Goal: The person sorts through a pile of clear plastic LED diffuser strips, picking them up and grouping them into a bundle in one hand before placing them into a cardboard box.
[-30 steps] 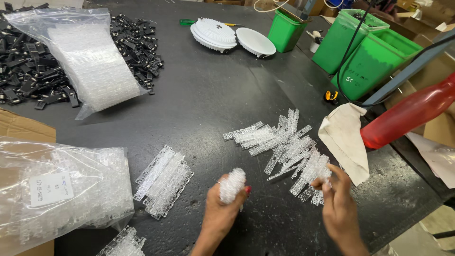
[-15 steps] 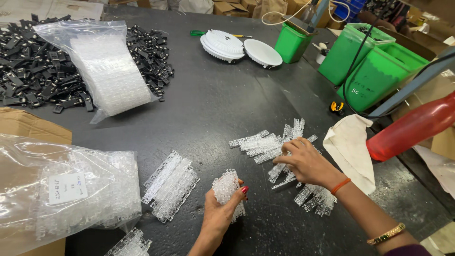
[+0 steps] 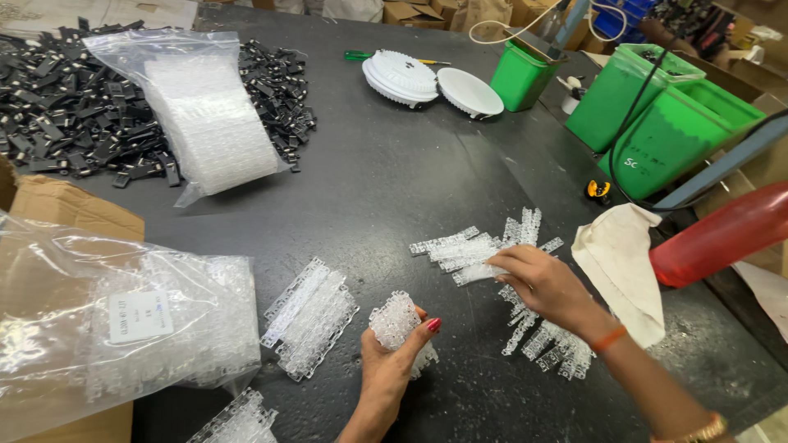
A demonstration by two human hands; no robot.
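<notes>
— Hands now?
— Left hand (image 3: 392, 361) clamped on clear strip bundle (image 3: 397, 324); right hand (image 3: 543, 281) has left the cloth (image 3: 621, 264), fingers pinching loose strips (image 3: 484, 250) on the counter (image 3: 394, 189).

- Bag of strips (image 3: 209, 115) lies on the parts heap (image 3: 74, 123) at the table's (image 3: 386, 189) far left corner.
- Bins (image 3: 657, 123) stand along the right edge.
- Loose strips (image 3: 484, 246) lie near the right edge, before the bins.
</notes>
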